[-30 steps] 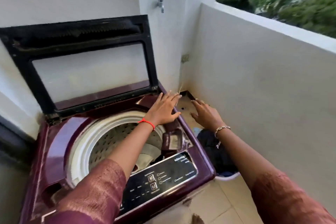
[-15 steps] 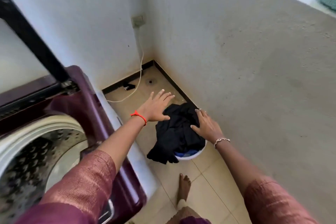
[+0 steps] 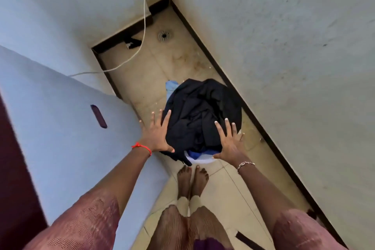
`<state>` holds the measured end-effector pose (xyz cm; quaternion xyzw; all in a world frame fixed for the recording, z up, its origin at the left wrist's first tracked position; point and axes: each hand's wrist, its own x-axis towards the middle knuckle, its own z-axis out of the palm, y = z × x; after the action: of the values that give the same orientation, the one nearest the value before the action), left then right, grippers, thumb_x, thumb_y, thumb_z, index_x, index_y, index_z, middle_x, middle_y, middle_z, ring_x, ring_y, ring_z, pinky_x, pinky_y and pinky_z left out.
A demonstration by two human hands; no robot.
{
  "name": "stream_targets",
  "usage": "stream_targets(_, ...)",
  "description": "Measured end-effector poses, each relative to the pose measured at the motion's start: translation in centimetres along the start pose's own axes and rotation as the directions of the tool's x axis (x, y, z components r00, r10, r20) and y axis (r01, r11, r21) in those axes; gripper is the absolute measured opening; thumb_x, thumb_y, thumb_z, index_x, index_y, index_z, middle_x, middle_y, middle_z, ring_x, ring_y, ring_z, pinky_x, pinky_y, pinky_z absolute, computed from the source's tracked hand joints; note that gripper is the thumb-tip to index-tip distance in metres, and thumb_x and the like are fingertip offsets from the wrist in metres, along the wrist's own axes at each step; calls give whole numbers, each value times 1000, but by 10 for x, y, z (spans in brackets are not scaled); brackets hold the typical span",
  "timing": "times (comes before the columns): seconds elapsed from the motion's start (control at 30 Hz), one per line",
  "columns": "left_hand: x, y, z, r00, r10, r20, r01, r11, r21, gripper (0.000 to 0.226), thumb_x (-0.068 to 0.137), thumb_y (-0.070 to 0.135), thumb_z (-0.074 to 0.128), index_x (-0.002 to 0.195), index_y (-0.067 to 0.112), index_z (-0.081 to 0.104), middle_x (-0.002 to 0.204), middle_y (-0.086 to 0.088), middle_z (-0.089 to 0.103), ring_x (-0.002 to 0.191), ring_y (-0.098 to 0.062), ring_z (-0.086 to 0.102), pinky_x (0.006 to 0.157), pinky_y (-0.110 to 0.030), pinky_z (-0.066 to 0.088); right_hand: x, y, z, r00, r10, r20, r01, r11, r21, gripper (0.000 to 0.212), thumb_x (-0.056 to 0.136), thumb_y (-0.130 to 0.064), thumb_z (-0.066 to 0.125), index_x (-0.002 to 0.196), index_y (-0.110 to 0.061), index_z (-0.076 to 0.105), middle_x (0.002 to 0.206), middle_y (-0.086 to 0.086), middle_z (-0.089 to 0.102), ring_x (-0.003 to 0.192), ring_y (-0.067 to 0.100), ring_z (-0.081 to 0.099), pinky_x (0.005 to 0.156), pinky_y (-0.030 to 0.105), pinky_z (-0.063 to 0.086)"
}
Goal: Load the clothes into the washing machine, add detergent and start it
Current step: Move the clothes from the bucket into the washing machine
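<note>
A heap of dark clothes (image 3: 200, 111), soft and crumpled into folds, fills a round white tub (image 3: 200, 160) that stands on the tiled floor (image 3: 146, 79) close to the rough plastered wall (image 3: 284, 46). A bright blue piece (image 3: 194, 153) shows under the black fabric at the near rim, and a pale blue one (image 3: 171, 85) sticks out at the far side.

Both hands are over the near part of the heap with fingers straight and spread wide, holding nothing. The left hand (image 3: 156, 138), with a red thread (image 3: 142, 147) at the wrist, is at the heap's left edge. The right hand (image 3: 230, 144), with a thin chain bracelet (image 3: 245, 164), is at its right edge. Whether the fingers touch the cloth cannot be told.

The washing machine (image 3: 67, 128) stands just left of the tub, showing a flat pale side panel with a dark oval handle slot (image 3: 98, 116). A white cable (image 3: 142, 36) hangs down the wall and curves behind it, near a round metal floor drain (image 3: 164, 35). Bare feet (image 3: 192, 178) stand just before the tub.
</note>
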<state>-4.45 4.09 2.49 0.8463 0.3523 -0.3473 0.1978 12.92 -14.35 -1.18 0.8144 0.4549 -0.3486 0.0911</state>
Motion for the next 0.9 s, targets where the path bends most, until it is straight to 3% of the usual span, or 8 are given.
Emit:
stream_targets(0.23, 75, -12, 70, 987, -52, 153, 66, 994, -85, 144, 53, 51, 84, 138, 37, -31, 155, -13, -21, 142, -42, -10, 103, -73, 7, 82, 12, 56, 994, -100, -46, 92, 984, -154, 135, 59, -49, 80, 133, -40, -32, 154, 8, -22, 141, 39, -14, 102, 71, 19)
stream_targets(0.43, 112, -6, 117, 991, -91, 100, 105, 985, -139, 148, 51, 41, 88, 129, 45, -38, 145, -10, -43, 139, -47, -13, 100, -74, 19, 123, 19, 87, 981, -50, -185, 14, 981, -192, 123, 58, -31, 81, 142, -44, -8, 155, 8, -9, 139, 47, -1, 91, 78, 23)
stream_targets(0.5, 119, -5, 130, 993, -108, 43, 114, 981, -156, 145, 55, 35, 88, 131, 45, -35, 144, -12, -43, 139, -51, -4, 101, -68, 30, 136, 21, 88, 976, -34, -214, -9, 980, -198, 112, 67, -26, 75, 142, -45, -6, 155, 7, -9, 138, 50, 2, 90, 77, 27)
stream_targets(0.57, 121, -3, 139, 994, -109, -17, 103, 974, -203, 137, 62, 24, 85, 137, 43, -28, 144, -15, -41, 133, -51, 24, 99, -56, 42, 144, 21, 87, 978, -56, -199, 17, 981, -193, 95, 81, -16, 62, 143, -44, -4, 156, 8, -7, 137, 51, 2, 92, 73, 31)
stream_targets(0.63, 123, -2, 141, 994, -78, -79, 57, 970, -235, 124, 72, 10, 76, 138, 44, -23, 146, -17, -38, 104, -43, 54, 86, -47, 51, 147, 21, 86, 985, -84, -154, 52, 978, -201, 77, 90, -5, 46, 145, -38, 3, 156, 10, 4, 136, 50, 8, 92, 65, 38)
stream_targets(0.7, 125, -4, 138, 993, -58, -103, 31, 968, -249, 111, 79, -3, 62, 141, 44, -17, 149, -16, -33, 82, -39, 61, 75, -44, 53, 145, 16, 81, 977, -116, -180, 79, 977, -199, 68, 88, 3, 48, 144, -26, 24, 146, 15, 30, 128, 49, 29, 79, 57, 51)
stream_targets(0.8, 119, -6, 125, 996, -51, -68, 34, 972, -231, 101, 81, -11, 49, 145, 39, -11, 152, -16, -27, 79, -39, 60, 66, -39, 47, 138, 14, 74, 953, -167, -253, 118, 973, -197, 60, 65, 12, 70, 119, -9, 58, 108, 20, 61, 94, 48, 57, 47, 45, 55)
stream_targets(0.9, 101, 0, 104, 998, -43, -52, 32, 981, -193, 94, 82, -12, 45, 147, 31, -7, 154, -18, -18, 85, -41, 59, 66, -39, 43, 120, 7, 56, 953, -165, -253, 135, 982, -131, 52, 68, 13, 65, 116, -6, 59, 108, 22, 60, 96, 49, 56, 50, 46, 55)
